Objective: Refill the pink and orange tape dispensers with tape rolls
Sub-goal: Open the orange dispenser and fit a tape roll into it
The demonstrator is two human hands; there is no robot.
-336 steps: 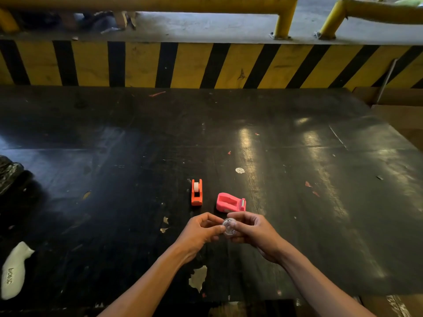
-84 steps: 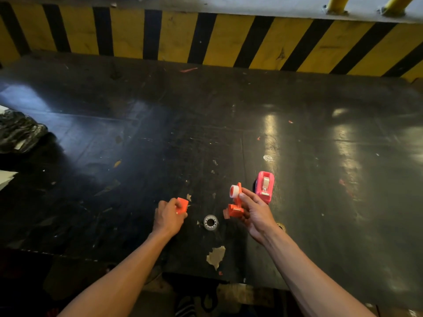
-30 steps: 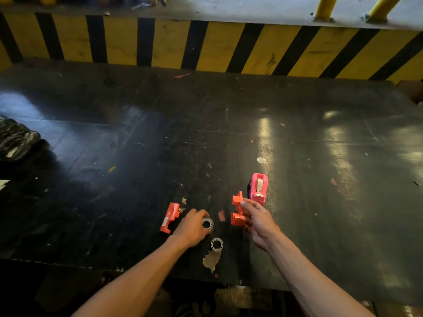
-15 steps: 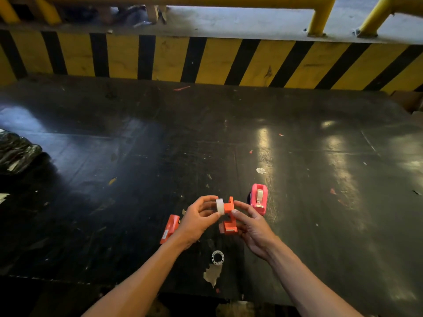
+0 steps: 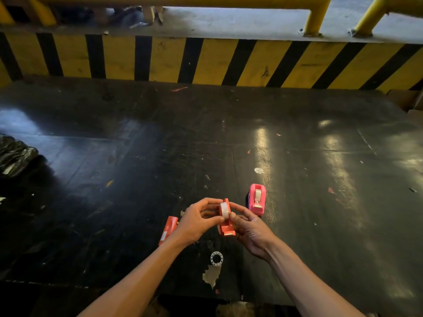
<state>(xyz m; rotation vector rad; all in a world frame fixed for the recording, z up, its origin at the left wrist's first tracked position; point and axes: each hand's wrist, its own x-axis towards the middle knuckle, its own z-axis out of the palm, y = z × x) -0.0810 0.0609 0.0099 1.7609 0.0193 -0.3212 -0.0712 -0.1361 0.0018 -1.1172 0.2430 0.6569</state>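
Observation:
An open half of the orange tape dispenser (image 5: 227,228) is held upright above the dark table by my right hand (image 5: 250,231). A whitish tape roll (image 5: 224,210) sits against its upper part, pinched by the fingers of my left hand (image 5: 196,221). The other orange half (image 5: 168,229) lies flat on the table just left of my left wrist. The pink tape dispenser (image 5: 257,199) stands on the table right of my hands, with a roll showing inside it. An empty clear tape core ring (image 5: 216,258) lies on the table below my hands.
The black table (image 5: 320,202) is scuffed, with a torn paper patch (image 5: 211,275) near its front edge. A black plastic bag (image 5: 13,156) lies at the left edge. A yellow-and-black striped barrier (image 5: 206,60) with yellow rails (image 5: 315,17) runs along the far side.
One second ago my left hand was down on the table at a roll. It has since lifted the tape roll to the orange half in my right hand and pressed it closer.

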